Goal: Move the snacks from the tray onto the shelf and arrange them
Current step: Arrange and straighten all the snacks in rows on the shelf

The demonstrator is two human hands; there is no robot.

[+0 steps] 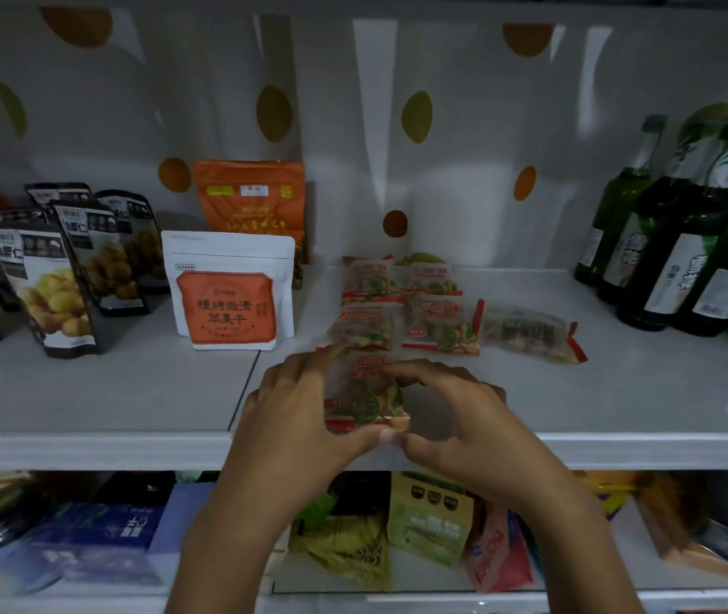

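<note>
A small clear snack packet (364, 394) with red trim and green leaf print lies at the front of the white shelf (110, 392). My left hand (296, 409) grips its left side and my right hand (455, 409) grips its right side, thumbs meeting at its near edge. Behind it lie several matching snack packets (402, 303) in two rows, and one more packet (530, 332) lies askew to their right. No tray is in view.
A white pouch with an orange label (229, 290) and an orange pouch (251, 201) stand left of the packets. Dark chestnut bags (43, 277) stand further left. Green bottles (681, 241) crowd the shelf's right end. A lower shelf (397, 534) holds mixed goods.
</note>
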